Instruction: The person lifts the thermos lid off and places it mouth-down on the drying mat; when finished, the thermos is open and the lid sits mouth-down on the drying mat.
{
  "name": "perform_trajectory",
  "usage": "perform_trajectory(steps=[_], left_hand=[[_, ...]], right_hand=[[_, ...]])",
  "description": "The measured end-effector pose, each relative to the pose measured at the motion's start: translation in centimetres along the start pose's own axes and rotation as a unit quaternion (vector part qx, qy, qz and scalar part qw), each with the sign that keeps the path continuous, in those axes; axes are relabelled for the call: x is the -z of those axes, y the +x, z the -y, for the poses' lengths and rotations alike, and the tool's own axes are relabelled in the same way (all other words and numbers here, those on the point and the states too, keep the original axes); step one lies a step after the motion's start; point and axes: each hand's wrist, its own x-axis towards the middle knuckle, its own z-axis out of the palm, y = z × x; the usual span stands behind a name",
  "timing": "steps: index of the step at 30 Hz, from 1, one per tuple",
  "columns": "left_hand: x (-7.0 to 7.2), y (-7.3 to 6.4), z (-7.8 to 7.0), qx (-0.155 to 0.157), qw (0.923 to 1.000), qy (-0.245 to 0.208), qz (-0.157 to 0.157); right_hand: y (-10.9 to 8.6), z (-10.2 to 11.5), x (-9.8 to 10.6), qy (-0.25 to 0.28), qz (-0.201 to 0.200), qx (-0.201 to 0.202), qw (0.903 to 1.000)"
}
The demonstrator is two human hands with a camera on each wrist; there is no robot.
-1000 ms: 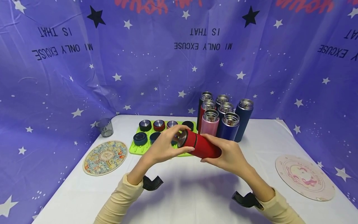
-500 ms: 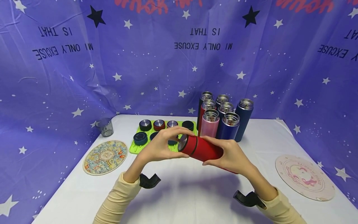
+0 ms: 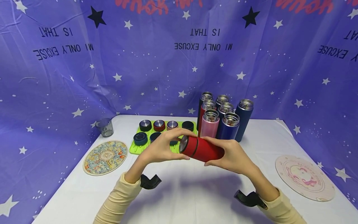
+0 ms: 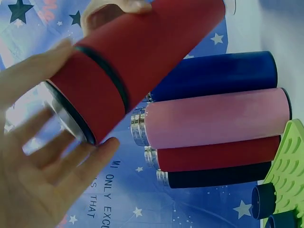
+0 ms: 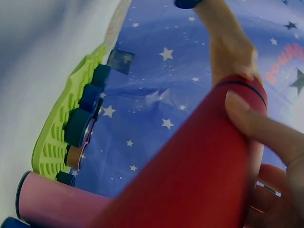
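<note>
Over the middle of the table, both hands hold a red thermos (image 3: 207, 150), tilted with its lid end up and to the left. My right hand (image 3: 236, 157) grips the body, thumb and fingers on opposite sides. Around the red lid (image 3: 191, 145) curve the thumb and fingers of my left hand (image 3: 160, 148). A silver disc caps the lid's end, and a black ring (image 4: 105, 66) runs between lid and body in the left wrist view. There the left fingers are spread at the lid's edge. Seen from the right wrist, the red body (image 5: 185, 166) fills the foreground.
Several lidless thermoses, among them a pink one (image 3: 209, 126) and a blue one (image 3: 228, 129), stand behind the hands. Thermos lids (image 3: 140, 138) sit on a green drying mat (image 3: 135, 150). A grey cup (image 3: 104, 127), a patterned mat (image 3: 95, 161) and a pink round mat (image 3: 288, 171) lie outward.
The left hand has shifted slightly left and its fingers have moved around the lid. The thermos has tilted and dropped a little; the right hand still grips its body.
</note>
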Motion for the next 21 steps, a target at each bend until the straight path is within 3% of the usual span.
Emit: perform_trajectory(steps=[3,6,9,14,16,18,21], left_hand=[[0.03,0.02,-0.02,-0.037,0.9992,-0.003,0.013],[-0.08,0.02,-0.06,-0.041,0.9991,-0.008,0.004],[-0.24,-0.01,-0.07,-0.014,0.9997,-0.016,-0.012],[-0.45,-0.04,-0.22,0.061,0.9969,-0.032,-0.039],[-0.48,-0.02,-0.26,0.072,0.9962,-0.027,-0.041],[-0.44,0.02,-0.25,0.057,0.9975,-0.024,-0.033],[-0.27,0.10,-0.15,0.006,0.9997,-0.022,-0.007]], right_hand=[[-0.02,-0.11,0.33,0.042,0.027,-0.023,0.9985],[-0.03,-0.07,0.39,0.048,0.030,-0.025,0.9981],[-0.10,0.04,0.23,0.021,0.011,-0.012,0.9996],[-0.12,0.23,-0.11,-0.049,-0.026,0.035,0.9978],[-0.11,0.25,-0.13,-0.063,-0.033,0.043,0.9966],[-0.11,0.25,-0.03,-0.053,-0.028,0.036,0.9975],[-0.08,0.08,0.30,-0.006,0.000,0.009,0.9999]])
